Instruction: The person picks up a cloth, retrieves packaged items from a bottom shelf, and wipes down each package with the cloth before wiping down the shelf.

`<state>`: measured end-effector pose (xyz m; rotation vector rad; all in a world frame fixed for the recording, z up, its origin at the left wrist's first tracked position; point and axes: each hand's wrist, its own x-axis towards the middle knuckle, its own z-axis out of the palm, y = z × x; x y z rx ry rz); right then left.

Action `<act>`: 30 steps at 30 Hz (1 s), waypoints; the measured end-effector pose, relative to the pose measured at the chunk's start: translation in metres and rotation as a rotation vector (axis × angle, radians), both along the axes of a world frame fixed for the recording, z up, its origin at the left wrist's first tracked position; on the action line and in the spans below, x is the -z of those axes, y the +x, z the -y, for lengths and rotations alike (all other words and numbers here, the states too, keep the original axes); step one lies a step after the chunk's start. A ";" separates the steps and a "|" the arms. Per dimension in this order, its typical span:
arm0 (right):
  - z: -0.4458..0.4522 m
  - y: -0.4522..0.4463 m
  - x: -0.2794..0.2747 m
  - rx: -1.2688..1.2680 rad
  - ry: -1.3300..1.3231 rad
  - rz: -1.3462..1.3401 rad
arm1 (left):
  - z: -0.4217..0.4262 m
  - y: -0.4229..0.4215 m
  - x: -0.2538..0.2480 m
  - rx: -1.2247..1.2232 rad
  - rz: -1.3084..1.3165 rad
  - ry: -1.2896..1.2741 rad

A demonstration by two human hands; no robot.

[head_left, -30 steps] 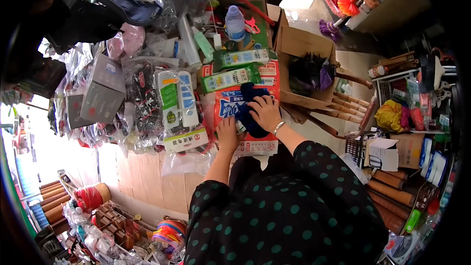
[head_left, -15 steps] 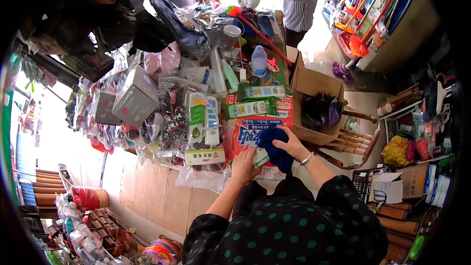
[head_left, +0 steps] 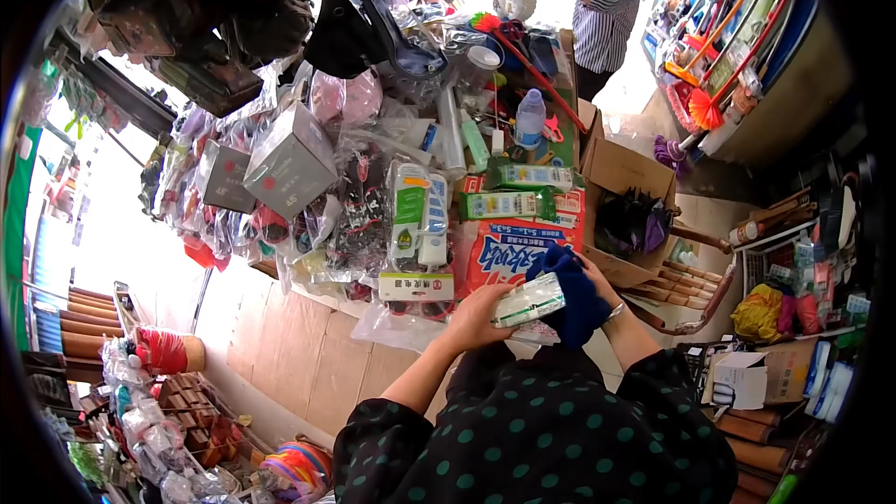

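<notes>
Cardboard's the biggest bit near the hands: an open carton (head_left: 627, 168) sits just right of the red printed package (head_left: 509, 252), so I'd watch that right elbow. The red package lies flat at the near edge of the pile, with two green packets resting on its far end. Pretty crowded, so working over the near edge like this makes sense.

Next size down, the bunched navy cloth (head_left: 574, 313) is up in front of the body. The right hand (head_left: 600, 285) has it from the far side, fingers curled into the fabric but mostly hidden, so I can't tell how tight. I'd gather the loose folds so nothing hangs over the smaller item.

Smallest is the slim white-and-green pack (head_left: 532, 301), tilted, right end up, just beside the cloth (can't tell if they touch). The left hand (head_left: 474, 317) has its left end, fingers closed around that end only. Light, steady grip there imo; squeeze hard and it might dent or twist.
</notes>
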<state>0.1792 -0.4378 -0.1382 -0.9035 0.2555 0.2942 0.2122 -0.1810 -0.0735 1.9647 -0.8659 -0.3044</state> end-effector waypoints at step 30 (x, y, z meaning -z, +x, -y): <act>0.037 -0.051 -0.011 0.365 -0.442 0.070 | 0.059 0.177 0.072 -0.237 0.576 0.467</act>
